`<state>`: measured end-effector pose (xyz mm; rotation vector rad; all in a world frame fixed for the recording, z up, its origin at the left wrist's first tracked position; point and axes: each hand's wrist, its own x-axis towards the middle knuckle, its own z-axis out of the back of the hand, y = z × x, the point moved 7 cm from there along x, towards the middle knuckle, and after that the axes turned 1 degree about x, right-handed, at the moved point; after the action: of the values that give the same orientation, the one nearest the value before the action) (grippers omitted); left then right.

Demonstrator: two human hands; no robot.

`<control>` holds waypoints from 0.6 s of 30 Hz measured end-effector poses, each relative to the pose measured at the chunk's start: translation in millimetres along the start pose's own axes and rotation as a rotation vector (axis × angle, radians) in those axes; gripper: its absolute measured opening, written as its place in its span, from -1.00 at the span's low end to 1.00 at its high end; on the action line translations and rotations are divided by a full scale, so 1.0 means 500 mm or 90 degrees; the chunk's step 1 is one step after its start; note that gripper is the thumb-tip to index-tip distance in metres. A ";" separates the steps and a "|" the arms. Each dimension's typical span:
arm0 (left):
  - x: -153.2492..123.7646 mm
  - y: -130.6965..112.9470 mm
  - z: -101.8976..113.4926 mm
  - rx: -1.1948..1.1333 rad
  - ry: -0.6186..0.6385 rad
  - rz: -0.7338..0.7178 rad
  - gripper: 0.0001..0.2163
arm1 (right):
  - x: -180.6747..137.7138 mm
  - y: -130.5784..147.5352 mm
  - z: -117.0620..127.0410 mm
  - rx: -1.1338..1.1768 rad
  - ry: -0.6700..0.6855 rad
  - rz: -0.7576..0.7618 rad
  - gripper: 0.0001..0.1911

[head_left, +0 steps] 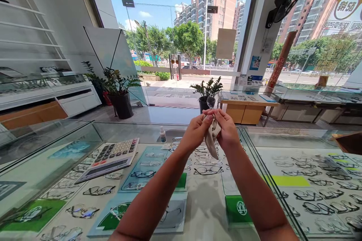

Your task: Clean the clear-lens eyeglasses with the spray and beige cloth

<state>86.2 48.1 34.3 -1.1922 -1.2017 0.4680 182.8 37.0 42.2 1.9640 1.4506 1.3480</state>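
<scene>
Both hands meet in front of me, raised above the glass display counter. My left hand (195,131) is closed, with thumb and fingers pinching a beige cleaning cloth (211,144) with a zigzag edge. My right hand (227,129) closes on the same cloth from the other side. Just above the fingertips, the clear lenses of a pair of eyeglasses (210,101) stick up. The fingers and cloth hide the rest of the frame, so which hand bears its weight cannot be made out. The cloth's loose end hangs down between the wrists.
Below lies the glass counter with rows of eyeglasses (208,170) inside. A large calculator (109,160) and a small spray bottle (163,134) stand on the left side. Farther off are potted plants (120,94), a wooden display table (240,109) and glass doors.
</scene>
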 end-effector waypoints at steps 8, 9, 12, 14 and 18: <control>0.005 -0.009 0.039 -0.090 0.014 0.066 -0.49 | 0.011 0.036 0.029 -0.008 -0.008 0.021 -0.71; 0.007 -0.008 0.048 -0.114 -0.014 0.069 -0.49 | 0.010 0.045 0.030 -0.033 0.008 0.026 -0.71; 0.010 -0.006 0.071 -0.182 -0.093 0.076 -0.48 | 0.006 0.060 0.030 -0.122 0.071 0.015 -0.71; 0.011 -0.006 0.080 -0.206 -0.126 0.077 -0.50 | 0.003 0.057 0.027 -0.170 0.114 -0.009 -0.71; 0.010 -0.015 0.087 -0.178 -0.137 0.061 -0.54 | -0.002 0.033 0.017 -0.223 0.177 -0.062 -0.70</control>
<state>47.4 69.2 38.8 -1.4715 -1.4337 0.5215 198.8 31.5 49.9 1.5153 1.2939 1.7468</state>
